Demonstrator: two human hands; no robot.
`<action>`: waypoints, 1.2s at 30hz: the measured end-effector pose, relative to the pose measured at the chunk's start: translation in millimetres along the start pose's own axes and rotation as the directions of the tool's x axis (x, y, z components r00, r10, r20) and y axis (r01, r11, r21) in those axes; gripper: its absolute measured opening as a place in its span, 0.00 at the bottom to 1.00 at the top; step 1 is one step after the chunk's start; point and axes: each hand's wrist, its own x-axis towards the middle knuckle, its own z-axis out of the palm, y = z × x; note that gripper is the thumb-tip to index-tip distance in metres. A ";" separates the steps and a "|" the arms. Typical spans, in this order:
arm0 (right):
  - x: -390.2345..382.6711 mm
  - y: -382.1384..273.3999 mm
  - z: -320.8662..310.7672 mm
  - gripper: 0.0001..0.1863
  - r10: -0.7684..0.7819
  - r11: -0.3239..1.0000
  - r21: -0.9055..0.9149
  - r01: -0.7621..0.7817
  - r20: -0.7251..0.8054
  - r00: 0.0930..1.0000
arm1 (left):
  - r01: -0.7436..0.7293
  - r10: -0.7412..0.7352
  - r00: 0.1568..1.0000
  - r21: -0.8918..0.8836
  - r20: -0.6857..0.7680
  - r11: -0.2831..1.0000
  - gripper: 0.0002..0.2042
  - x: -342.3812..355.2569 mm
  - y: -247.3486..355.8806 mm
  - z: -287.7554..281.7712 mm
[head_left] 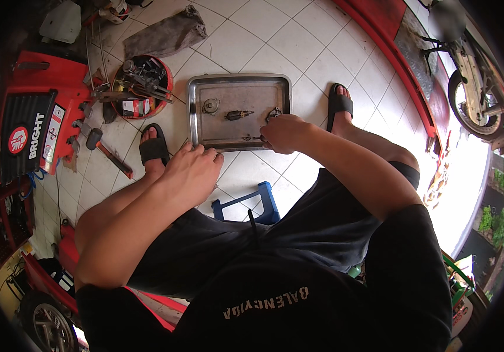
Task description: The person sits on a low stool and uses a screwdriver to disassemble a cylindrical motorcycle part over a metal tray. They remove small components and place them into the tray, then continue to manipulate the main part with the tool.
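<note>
A shallow metal tray (240, 80) lies on the floor between my feet. My left hand (196, 170) is at its near left corner, fingers curled at the rim. My right hand (284, 132) reaches over the near right corner with its fingers pinched together; what they hold is hidden. Just beyond those fingers sits a small metal part (273, 113), partly covered by the hand. A motor armature (239, 115) with a thin shaft lies mid-tray. To its left rests a round metal cover (211, 105). Small dark pieces (246, 138) lie near the front wall.
Left of the tray stand a red-rimmed tub of tools (143, 88), a hammer (109, 152) and a red machine (41, 117). A grey rag (167, 32) lies beyond. A blue stool (268, 202) is near my knees. A motorcycle wheel (474, 105) stands far right.
</note>
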 end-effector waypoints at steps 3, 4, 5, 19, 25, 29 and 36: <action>-0.9 0.0 2.6 0.17 -0.009 1.000 0.011 0.010 -0.047 0.999 | 0.000 0.000 1.000 0.000 -0.004 1.000 0.26 -0.1 0.1 -0.1; -1.0 0.1 2.7 0.18 -0.014 1.000 0.017 0.015 -0.056 0.998 | 0.002 -0.002 1.000 -0.001 -0.005 1.000 0.26 0.0 0.1 -0.1; -0.7 0.2 2.8 0.19 -0.019 1.000 0.022 0.021 -0.065 0.998 | 0.001 -0.001 1.000 -0.006 -0.004 1.000 0.26 0.0 0.1 -0.3; -2.5 -0.3 -2.0 0.18 -0.006 1.000 0.018 0.007 -0.024 1.000 | 0.000 0.000 1.000 -0.008 -0.004 1.000 0.26 -0.6 0.2 -1.8; -4.3 0.9 -5.7 0.18 -0.014 1.000 0.021 0.015 -0.044 0.999 | 0.000 0.000 1.000 -0.010 -0.001 1.000 0.26 -0.1 0.3 -1.2; -7.7 -0.1 -7.5 0.18 -0.027 1.000 0.013 0.028 -0.088 0.996 | 0.002 -0.002 1.000 -0.014 0.004 1.000 0.26 0.6 0.6 -1.7; -2.7 -0.5 -2.0 0.18 -0.036 0.999 0.013 0.037 -0.079 0.996 | -0.004 0.004 1.000 -0.009 -0.004 1.000 0.26 1.2 0.8 -1.0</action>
